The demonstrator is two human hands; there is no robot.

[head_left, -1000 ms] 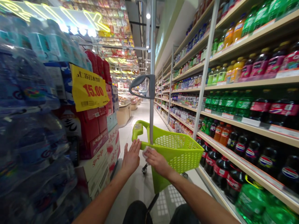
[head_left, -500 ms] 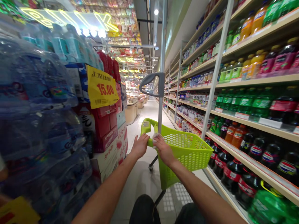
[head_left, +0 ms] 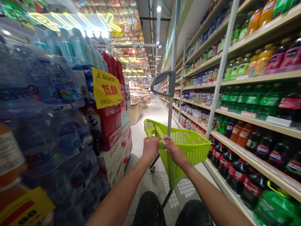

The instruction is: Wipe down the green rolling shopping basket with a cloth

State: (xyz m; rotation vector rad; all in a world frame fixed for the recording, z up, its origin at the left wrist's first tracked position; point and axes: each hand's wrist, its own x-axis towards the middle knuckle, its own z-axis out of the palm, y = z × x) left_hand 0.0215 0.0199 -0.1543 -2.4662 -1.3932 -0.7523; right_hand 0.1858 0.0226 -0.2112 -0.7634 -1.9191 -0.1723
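Observation:
A lime-green shopping cart [head_left: 195, 143] with perforated basket walls stands in front of my knees. My left hand [head_left: 150, 148] is closed round the near left edge of its basket, just below the green handle loop. My right hand [head_left: 174, 151] presses a crumpled white wipe [head_left: 166, 141] against the basket's near rim, beside the metal pole [head_left: 170, 116]. The two hands are close together but apart. A grey looped grip [head_left: 172, 84] is fixed higher on the pole.
On the right, shelves [head_left: 258, 117] hold several rows of bottled drinks. Stacked packs of water bottles [head_left: 49, 81] and red boxes [head_left: 110, 125] stand close on the left, with a yellow price sign [head_left: 107, 88]. A tiled aisle [head_left: 152, 110] runs ahead between them.
The cart has turned slightly, and its pole and grip have shifted right in view. My left fingers have curled more tightly onto the edge. My right hand still has the wipe at the rim.

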